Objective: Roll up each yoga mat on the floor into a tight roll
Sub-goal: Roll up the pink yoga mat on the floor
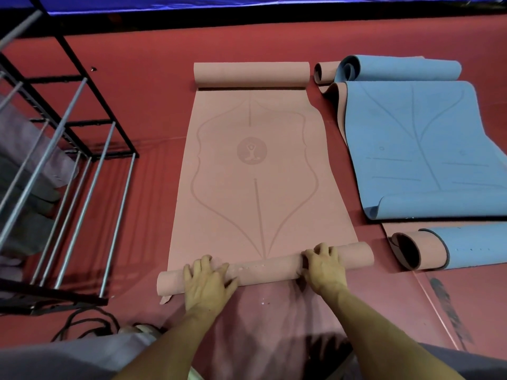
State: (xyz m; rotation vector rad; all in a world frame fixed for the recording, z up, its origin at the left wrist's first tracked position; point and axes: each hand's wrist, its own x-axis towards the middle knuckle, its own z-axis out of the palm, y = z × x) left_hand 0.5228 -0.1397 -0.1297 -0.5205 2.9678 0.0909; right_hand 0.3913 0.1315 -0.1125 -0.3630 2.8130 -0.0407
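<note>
- The pink rubber yoga mat point(255, 171) lies flat on the red floor point(142, 86); its near end is a thin roll point(264, 266) under our hands, and its far end curls up too.
- Our left hand point(207, 281) and right hand point(323, 266) curl over that roll, gripping it.
- We should press down and push evenly; the roll's left end sits nearer us, so square it first.
- Keep clear of the blue mat point(422, 149) beside it.
</note>
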